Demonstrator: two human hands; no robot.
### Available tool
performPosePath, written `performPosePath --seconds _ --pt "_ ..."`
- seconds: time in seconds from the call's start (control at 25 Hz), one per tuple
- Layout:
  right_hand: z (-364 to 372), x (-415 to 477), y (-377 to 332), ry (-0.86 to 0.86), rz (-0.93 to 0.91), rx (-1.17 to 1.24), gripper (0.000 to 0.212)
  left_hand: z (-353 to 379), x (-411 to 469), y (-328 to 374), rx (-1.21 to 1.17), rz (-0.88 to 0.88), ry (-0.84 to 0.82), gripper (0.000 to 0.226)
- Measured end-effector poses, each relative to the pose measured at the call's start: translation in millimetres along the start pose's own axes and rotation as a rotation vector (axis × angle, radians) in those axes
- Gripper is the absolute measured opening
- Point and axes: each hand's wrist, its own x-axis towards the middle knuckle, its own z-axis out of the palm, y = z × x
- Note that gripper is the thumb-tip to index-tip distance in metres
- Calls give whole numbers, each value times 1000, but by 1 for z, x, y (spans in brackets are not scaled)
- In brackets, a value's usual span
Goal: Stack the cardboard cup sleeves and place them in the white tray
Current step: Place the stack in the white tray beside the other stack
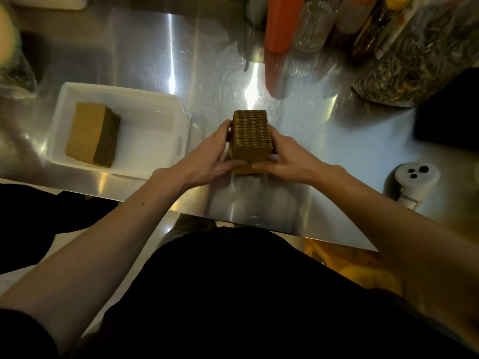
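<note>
Head view: both hands (220, 154) clasp sleeve stack (251, 133).

A stack of cardboard sleeves (251, 136) is clasped between the left hand (216, 156) and the right hand (285, 159) over the steel counter (145, 53). A second stack (92, 134) is seated in the white tray (155, 130), to the left. An orange bottle (281, 27) and a white shaker (416, 180) are positioned on the counter.

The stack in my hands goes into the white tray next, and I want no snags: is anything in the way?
Nothing visible. The stack of sleeves, held between left hand and right hand, has only bare steel table between it and the white tray. The tray's right half is free beside the earlier stack.
</note>
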Motion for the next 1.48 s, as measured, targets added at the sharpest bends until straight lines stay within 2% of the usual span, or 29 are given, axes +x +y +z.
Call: performPosePath --seconds 0.16,0.32,0.48,0.68,0.72,0.84,1.04,1.16,1.24,1.36,1.48 --pt "-11 -4 -15 -17 43 189 74 -34 -7 12 -57 -102 -32 85" --pt "-9 4 -41 5 76 319 72 -57 -17 18 -238 -148 60 80" --pt "8 18 -75 51 134 414 66 -77 -25 13 -474 -206 79 71" --pt "49 41 -109 157 218 521 55 -106 -42 -6 -650 -263 74 31" --pt "57 46 -115 162 228 523 53 -113 -46 -12 -656 -275 79 32" --pt "76 60 -132 159 263 520 46 -131 -54 -32 -644 -289 89 55" --pt "97 75 -146 212 292 502 42 -142 -63 -59 -723 -315 61 46" --pt "104 78 -149 248 315 494 40 -146 -65 -72 -767 -341 37 59" --pt "107 79 -147 351 325 475 39 -147 -65 -85 -797 -369 23 64" --pt "111 80 -143 502 369 468 39 -146 -64 -96 -799 -421 53 55" --pt "114 79 -143 429 428 528 37 -146 -59 -106 -731 -479 91 74"
